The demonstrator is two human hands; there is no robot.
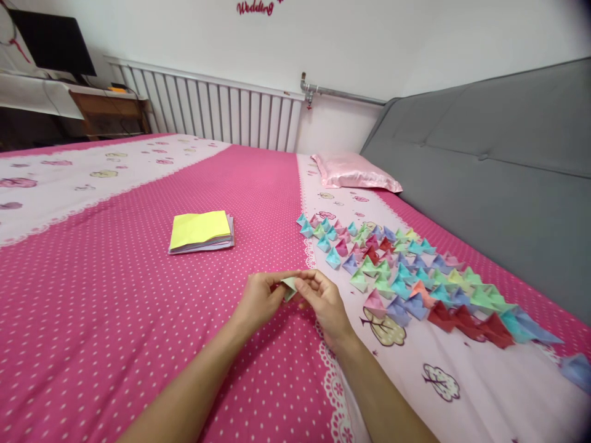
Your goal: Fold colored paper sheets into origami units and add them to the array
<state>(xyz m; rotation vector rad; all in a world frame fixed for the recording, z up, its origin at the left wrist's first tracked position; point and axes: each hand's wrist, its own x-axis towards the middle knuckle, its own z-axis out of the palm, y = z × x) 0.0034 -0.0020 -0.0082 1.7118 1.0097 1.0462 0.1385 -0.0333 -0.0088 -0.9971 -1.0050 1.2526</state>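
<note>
Folding seems the step in hand: left hand [262,299] and right hand [325,303] meet, both pinching a small pale-green paper [289,287] above the bed [138,307], with paper boats [401,286] towards its headboard [480,135] edge; a further crease would call for matched corners and even finger pressure

Hands [325,301] pinching folded paper [289,287], paper boats [401,287]

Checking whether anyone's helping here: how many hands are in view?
2: the left hand and the right hand, both holding the small folded paper over the pink bedspread. No others show.
</note>
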